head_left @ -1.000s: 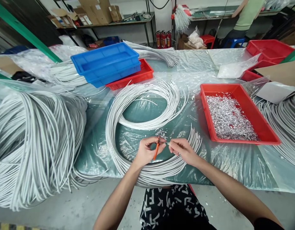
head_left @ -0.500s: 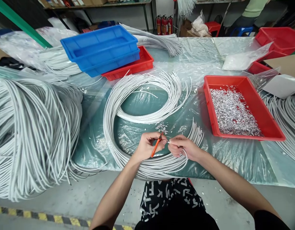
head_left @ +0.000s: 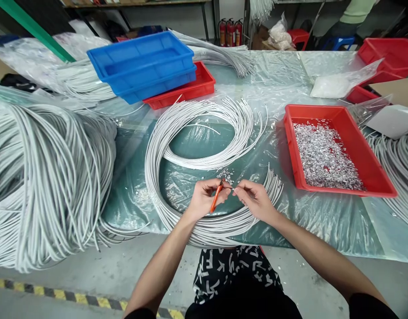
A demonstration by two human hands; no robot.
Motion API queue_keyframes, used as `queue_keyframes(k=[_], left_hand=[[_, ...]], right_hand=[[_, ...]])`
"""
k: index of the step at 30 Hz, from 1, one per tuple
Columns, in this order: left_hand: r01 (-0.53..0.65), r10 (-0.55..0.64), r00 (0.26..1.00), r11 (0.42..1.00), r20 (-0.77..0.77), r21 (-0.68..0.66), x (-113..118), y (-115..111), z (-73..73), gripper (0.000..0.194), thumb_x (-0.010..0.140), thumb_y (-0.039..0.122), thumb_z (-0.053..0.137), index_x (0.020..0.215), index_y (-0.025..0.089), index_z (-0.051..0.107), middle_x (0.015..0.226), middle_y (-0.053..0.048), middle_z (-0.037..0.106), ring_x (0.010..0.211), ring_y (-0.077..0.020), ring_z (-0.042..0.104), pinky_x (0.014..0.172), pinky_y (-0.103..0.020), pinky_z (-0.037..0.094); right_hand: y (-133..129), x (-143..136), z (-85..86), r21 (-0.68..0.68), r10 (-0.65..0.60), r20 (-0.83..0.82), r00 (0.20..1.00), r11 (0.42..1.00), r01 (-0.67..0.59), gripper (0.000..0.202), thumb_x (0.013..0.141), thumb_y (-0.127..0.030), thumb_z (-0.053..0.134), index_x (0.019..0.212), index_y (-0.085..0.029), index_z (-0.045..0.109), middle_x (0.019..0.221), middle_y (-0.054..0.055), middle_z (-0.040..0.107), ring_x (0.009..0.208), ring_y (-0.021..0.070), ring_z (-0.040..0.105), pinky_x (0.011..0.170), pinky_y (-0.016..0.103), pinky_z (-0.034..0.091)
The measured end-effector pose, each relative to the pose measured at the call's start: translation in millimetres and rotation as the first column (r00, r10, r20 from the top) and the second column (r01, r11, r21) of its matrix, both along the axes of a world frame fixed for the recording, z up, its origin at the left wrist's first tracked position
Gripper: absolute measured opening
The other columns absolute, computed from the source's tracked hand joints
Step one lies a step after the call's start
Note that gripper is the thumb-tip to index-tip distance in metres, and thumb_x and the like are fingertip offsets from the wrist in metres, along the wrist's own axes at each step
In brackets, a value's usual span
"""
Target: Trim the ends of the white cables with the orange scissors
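My left hand (head_left: 201,199) is closed around a small orange-handled tool (head_left: 216,198) with a dark tip; it looks like pliers, though its jaws are mostly hidden. Close by on the right, my right hand (head_left: 255,200) pinches with thumb and forefinger at something thin and tiny between the two hands, too small to make out. Under both hands curves a bundle of white cables (head_left: 220,230), its cut ends (head_left: 273,186) fanning out right of my right hand. Small shiny metal bits (head_left: 225,174) lie on the table just beyond my fingertips.
Right stands a red tray (head_left: 378,181) of small metal pieces (head_left: 326,155). Stacked blue trays (head_left: 142,66) rest on a red tray (head_left: 204,84) at back left. A large cable heap (head_left: 54,177) fills the left. Beyond the table sits a person (head_left: 358,11).
My right hand has shifted its grip; the white cable that looped from its fingers no longer shows there. My left hand keeps the orange-handled tool. The view has shifted slightly.
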State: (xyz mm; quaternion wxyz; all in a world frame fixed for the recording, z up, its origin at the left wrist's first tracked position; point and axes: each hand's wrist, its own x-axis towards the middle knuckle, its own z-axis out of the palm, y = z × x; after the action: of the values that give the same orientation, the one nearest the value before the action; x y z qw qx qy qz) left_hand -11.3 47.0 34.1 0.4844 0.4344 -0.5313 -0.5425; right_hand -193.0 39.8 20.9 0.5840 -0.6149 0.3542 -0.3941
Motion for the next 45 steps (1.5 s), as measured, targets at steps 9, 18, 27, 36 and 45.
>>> queue_keyframes(k=[9, 18, 27, 36, 45], left_hand=[[-0.009, 0.009, 1.0, 1.0, 0.009, -0.011, -2, 2, -1.4, 0.022, 0.066, 0.027, 0.085, 0.077, 0.011, 0.073, 0.063, -0.002, 0.065, 0.048, -0.0075, 0.051, 0.048, -0.018, 0.043], [0.121, -0.12, 0.993, 0.986, -0.015, 0.117, 5, 0, 1.4, 0.024, 0.071, 0.032, 0.08, 0.069, 0.012, 0.068, 0.054, 0.001, 0.06, 0.044, -0.0081, 0.05, 0.045, -0.019, 0.04], [0.315, -0.245, 0.938, 0.899, -0.246, 0.305, 6, -6, 4.7, 0.028, 0.072, 0.03, 0.076, 0.056, 0.012, 0.062, 0.05, 0.001, 0.055, 0.041, -0.0064, 0.046, 0.041, -0.019, 0.034], [0.143, -0.092, 0.976, 0.955, -0.198, 0.26, 4, -4, 0.6, 0.024, 0.069, 0.03, 0.081, 0.064, 0.011, 0.068, 0.054, 0.001, 0.058, 0.044, -0.0073, 0.05, 0.044, -0.02, 0.04], [0.039, -0.022, 0.996, 0.98, -0.089, 0.194, 1, -3, -6.2, 0.027, 0.064, 0.03, 0.086, 0.077, 0.011, 0.071, 0.056, 0.001, 0.061, 0.044, -0.0079, 0.053, 0.044, -0.019, 0.044]], right_hand=[[0, 2, -0.4, 0.049, -0.014, 0.037, 0.999, 0.999, 0.012, 0.038, 0.093, -0.049, 0.057, 0.074, -0.017, 0.059, 0.055, -0.005, 0.041, 0.048, 0.0092, 0.035, 0.048, 0.024, 0.026], [-2, -3, 6.5, 0.009, 0.138, -0.075, 0.988, 0.99, -0.138, 0.04, 0.097, -0.048, 0.05, 0.074, -0.016, 0.061, 0.055, -0.005, 0.037, 0.051, 0.01, 0.031, 0.05, 0.024, 0.023], [-5, -4, 4.5, 0.01, 0.277, -0.029, 0.961, 0.961, -0.277, 0.038, 0.098, -0.044, 0.048, 0.074, -0.016, 0.058, 0.055, -0.005, 0.037, 0.051, 0.0091, 0.03, 0.051, 0.024, 0.023], [-3, 2, 0.3, 0.011, 0.067, -0.034, 0.997, 0.998, -0.067, 0.037, 0.095, -0.048, 0.052, 0.076, -0.017, 0.06, 0.056, -0.006, 0.035, 0.05, 0.0098, 0.028, 0.049, 0.025, 0.023], [1, 3, -2.3, -0.156, -0.099, -0.149, 0.984, 0.985, 0.075, 0.033, 0.097, -0.041, 0.052, 0.074, -0.018, 0.059, 0.063, -0.002, 0.046, 0.058, 0.0119, 0.038, 0.056, 0.026, 0.031]])
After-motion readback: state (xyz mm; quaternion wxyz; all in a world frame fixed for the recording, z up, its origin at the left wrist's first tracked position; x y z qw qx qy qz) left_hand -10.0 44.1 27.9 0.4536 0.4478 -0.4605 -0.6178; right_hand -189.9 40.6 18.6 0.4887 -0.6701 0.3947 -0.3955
